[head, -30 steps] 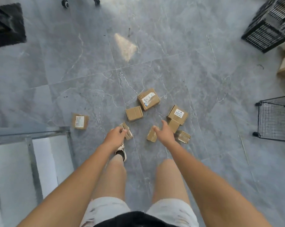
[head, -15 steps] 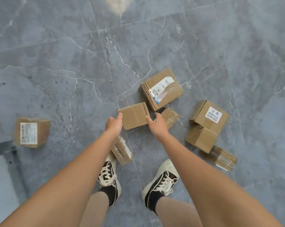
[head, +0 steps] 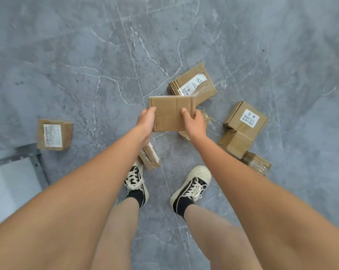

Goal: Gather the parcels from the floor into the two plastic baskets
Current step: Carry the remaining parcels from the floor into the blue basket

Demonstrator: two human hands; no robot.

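Eight cardboard parcels show in all. One plain parcel [head: 172, 113] is held up between two hands, the left hand [head: 145, 121] and the right hand [head: 195, 122]. Seven lie on the floor [head: 87, 55]: three with white labels, four without. Two black-and-white sneakers stand on the tiles.

Indoor parcel-sorting or storage space, grey marble-patterned tile floor [head: 242, 45], small labelled cardboard parcels [head: 193, 85] scattered across it, pale metal-edged panel [head: 13, 184] at near left

Bare arms; black-and-cream laced sneakers [head: 192, 187], black socks [head: 181, 206].
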